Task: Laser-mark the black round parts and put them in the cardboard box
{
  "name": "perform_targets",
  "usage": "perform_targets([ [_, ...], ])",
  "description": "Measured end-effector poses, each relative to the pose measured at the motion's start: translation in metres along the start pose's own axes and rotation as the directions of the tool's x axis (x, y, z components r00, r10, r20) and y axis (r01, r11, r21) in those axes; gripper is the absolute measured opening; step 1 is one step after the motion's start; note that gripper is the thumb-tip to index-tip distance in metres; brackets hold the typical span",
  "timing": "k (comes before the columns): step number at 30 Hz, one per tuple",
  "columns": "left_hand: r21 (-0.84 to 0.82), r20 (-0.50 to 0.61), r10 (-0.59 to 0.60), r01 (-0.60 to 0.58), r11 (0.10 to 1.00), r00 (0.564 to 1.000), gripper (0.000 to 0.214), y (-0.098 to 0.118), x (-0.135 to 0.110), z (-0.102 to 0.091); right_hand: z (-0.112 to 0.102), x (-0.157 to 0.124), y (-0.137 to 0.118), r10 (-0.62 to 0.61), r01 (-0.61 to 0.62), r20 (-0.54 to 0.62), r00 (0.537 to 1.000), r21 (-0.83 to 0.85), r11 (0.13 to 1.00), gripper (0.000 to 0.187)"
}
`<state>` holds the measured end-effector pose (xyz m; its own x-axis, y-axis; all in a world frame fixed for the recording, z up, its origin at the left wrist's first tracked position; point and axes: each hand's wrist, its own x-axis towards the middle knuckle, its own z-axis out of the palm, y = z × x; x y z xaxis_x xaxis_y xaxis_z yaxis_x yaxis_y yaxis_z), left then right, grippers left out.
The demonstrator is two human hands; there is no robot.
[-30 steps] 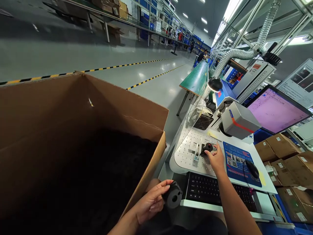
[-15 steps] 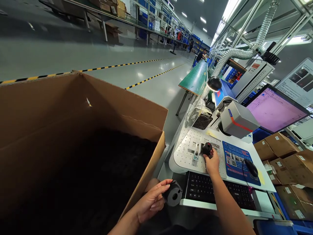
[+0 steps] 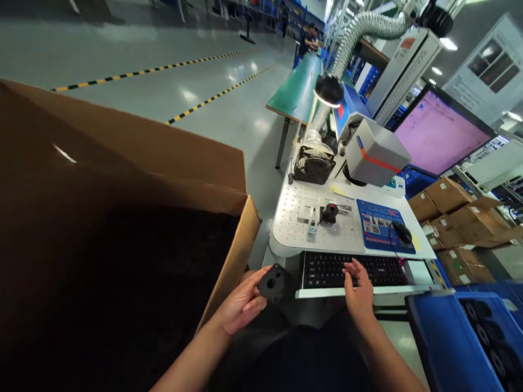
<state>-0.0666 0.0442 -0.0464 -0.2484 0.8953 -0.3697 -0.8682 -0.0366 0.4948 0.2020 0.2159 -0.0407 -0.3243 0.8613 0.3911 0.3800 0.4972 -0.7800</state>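
My left hand (image 3: 244, 300) grips a black cylindrical part with holes in its end face (image 3: 278, 284), beside the near edge of the cardboard box (image 3: 241, 239). Fingers curled loosely and apart, my right hand (image 3: 358, 291) hovers over the front of the black keyboard (image 3: 322, 270) with nothing in it. A similar black part (image 3: 330, 212) sits at the metal fixture (image 3: 312, 219) on the perforated plate (image 3: 286, 227), a red light spot on its top. Above the plate hangs the grey machine head with a red stripe (image 3: 378, 155).
A blue mat (image 3: 378, 242) bears a black mouse (image 3: 402, 232). Behind the plate stand a fan (image 3: 314, 166) and a ring-lit hose end (image 3: 329, 90). A monitor (image 3: 443, 130) is at right, near stacked cartons (image 3: 445, 198). A blue bin (image 3: 441, 332) with black parts stands lower right.
My right hand has let go of the black part at the fixture and drawn back toward me over the keyboard. My left hand has turned its part slightly. The view has swung right and down.
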Motion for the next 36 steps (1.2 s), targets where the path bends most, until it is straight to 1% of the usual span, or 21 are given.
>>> perform_targets([
  [2,-0.009,-0.004,0.004,-0.004,1.0,1.0,0.023,-0.003,0.002,0.0,-0.003,-0.024,0.008,0.008,-0.008,0.043,0.999,-0.007,1.0,0.042],
  [5,-0.011,-0.018,0.013,-0.013,1.0,1.0,0.029,-0.005,0.003,0.002,-0.002,-0.04,0.017,-0.001,0.003,0.073,0.997,-0.031,1.0,0.043],
  [10,-0.01,-0.015,0.028,-0.028,1.0,0.999,0.03,-0.005,0.0,0.008,0.001,-0.035,0.023,-0.024,0.029,0.086,0.996,-0.066,0.997,0.046],
  [13,-0.032,-0.047,0.027,-0.028,0.999,0.999,0.028,-0.005,0.0,0.009,0.002,-0.033,0.024,-0.012,0.02,0.11,0.994,-0.073,0.997,0.046],
  [16,-0.1,-0.083,0.018,-0.026,0.995,0.996,0.021,-0.004,0.003,0.004,-0.001,-0.031,0.021,-0.03,0.038,0.088,0.996,-0.094,0.995,0.045],
  [19,-0.2,-0.091,-0.014,-0.005,0.98,0.996,0.009,-0.003,0.006,-0.003,-0.004,-0.025,0.016,-0.055,0.06,0.046,0.997,-0.107,0.992,0.045],
  [20,-0.235,-0.085,-0.019,-0.001,0.972,0.996,0.01,-0.002,0.007,-0.005,-0.005,-0.021,0.014,-0.06,0.065,0.041,0.997,-0.107,0.992,0.045],
  [24,-0.311,-0.042,-0.037,0.022,0.95,0.998,0.033,-0.003,0.007,-0.009,-0.002,0.007,0.005,-0.096,0.098,0.02,0.995,-0.112,0.989,0.043],
  [27,-0.322,-0.043,-0.055,0.039,0.946,0.998,0.037,-0.004,0.008,-0.008,0.006,0.042,-0.002,-0.121,0.12,-0.003,0.993,-0.126,0.985,0.043],
  [30,-0.323,-0.04,-0.031,0.016,0.946,0.999,0.036,-0.003,0.008,-0.007,0.021,0.082,-0.01,-0.124,0.121,-0.014,0.992,-0.148,0.982,0.048],
  [33,-0.331,-0.039,0.004,-0.017,0.943,0.999,0.036,-0.002,0.009,-0.009,0.04,0.119,-0.018,-0.07,0.067,-0.009,0.998,-0.166,0.984,0.054],
  [36,-0.339,-0.065,0.012,-0.033,0.94,0.998,0.039,-0.001,0.011,-0.014,0.059,0.146,-0.024,0.006,-0.003,0.012,1.0,-0.18,0.984,0.062],
])
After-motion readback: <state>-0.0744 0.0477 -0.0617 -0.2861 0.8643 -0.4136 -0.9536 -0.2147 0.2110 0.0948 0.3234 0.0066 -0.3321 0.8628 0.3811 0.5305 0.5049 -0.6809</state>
